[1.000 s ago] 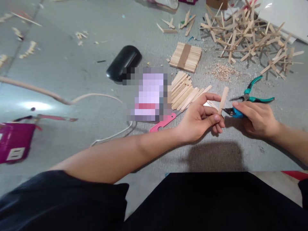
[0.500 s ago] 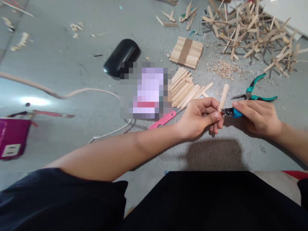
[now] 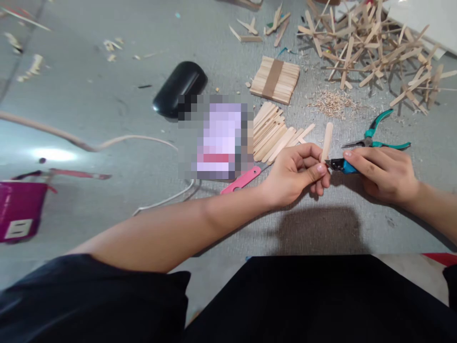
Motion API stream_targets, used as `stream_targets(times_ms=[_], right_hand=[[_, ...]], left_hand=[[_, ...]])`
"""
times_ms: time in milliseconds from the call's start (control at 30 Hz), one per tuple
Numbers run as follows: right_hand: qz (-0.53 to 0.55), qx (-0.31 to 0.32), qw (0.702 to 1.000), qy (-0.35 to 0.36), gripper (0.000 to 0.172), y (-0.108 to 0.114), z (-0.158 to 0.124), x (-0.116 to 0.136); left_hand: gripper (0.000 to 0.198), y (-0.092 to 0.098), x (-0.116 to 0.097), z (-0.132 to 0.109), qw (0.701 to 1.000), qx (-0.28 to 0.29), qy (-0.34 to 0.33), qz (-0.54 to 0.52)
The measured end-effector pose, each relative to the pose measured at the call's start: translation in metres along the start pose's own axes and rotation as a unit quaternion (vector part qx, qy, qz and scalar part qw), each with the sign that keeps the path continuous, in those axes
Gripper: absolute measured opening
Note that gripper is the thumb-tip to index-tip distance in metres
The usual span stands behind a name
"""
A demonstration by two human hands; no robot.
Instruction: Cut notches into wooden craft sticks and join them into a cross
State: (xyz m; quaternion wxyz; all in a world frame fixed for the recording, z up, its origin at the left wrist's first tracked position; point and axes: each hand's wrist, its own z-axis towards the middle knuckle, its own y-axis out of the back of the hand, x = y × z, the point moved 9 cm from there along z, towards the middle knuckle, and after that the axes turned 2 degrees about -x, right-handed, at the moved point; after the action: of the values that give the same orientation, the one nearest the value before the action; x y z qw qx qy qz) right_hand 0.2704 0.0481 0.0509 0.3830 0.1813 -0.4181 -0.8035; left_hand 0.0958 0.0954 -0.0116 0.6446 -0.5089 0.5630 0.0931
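Observation:
My left hand [image 3: 298,176] is closed, with a wooden craft stick [image 3: 327,138] pinched near its lower end between thumb and fingers. The stick points up, away from me, slightly tilted. In my right hand [image 3: 383,174] is a blue and black utility knife [image 3: 339,165], gripped with the index finger stretched along its top. Its short pointed tip meets the stick's edge just above my left thumb. Most of the handle is hidden inside my right hand. Long-nose pliers [image 3: 373,140] with teal handles lie open on the table just beyond my right hand.
Loose craft sticks [image 3: 271,133] and a banded bundle [image 3: 274,80] lie beyond my left hand. Wood shavings [image 3: 333,103] and a heap of joined sticks [image 3: 374,47] are farther off. A pink cutter [image 3: 243,180], a blurred-out phone [image 3: 221,138] and a black case [image 3: 181,89] are leftward.
The stick has turned a little more upright and shifted slightly left. The knife has rolled slightly in my right hand, its tip still at the stick.

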Motion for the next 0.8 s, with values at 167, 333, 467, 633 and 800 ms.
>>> stream_targets(times_ms=[167, 333, 467, 633, 800], right_hand=[[0.006, -0.005, 1.000, -0.015, 0.073, -0.0027, -0.0012, -0.0006], [0.008, -0.004, 1.000, -0.025, 0.077, -0.0046, -0.0031, -0.0010], [0.021, -0.012, 0.999, -0.021, 0.081, -0.0023, -0.0020, -0.0004], [0.031, 0.009, 0.999, -0.022, 0.082, -0.0052, -0.0036, -0.0008], [0.040, 0.009, 0.999, -0.015, 0.075, -0.0068, -0.0037, 0.0010]], left_hand=[[0.062, 0.0004, -0.0001, -0.0006, 1.000, 0.008, 0.007, -0.003], [0.059, -0.0013, 0.0006, -0.0001, 0.999, 0.036, -0.003, -0.020], [0.055, -0.0014, 0.0011, 0.0004, 0.998, 0.047, -0.007, -0.031], [0.056, -0.0013, 0.0015, 0.0000, 0.999, 0.043, 0.006, -0.013], [0.059, -0.0056, -0.0022, -0.0005, 0.999, 0.044, 0.012, 0.004]])
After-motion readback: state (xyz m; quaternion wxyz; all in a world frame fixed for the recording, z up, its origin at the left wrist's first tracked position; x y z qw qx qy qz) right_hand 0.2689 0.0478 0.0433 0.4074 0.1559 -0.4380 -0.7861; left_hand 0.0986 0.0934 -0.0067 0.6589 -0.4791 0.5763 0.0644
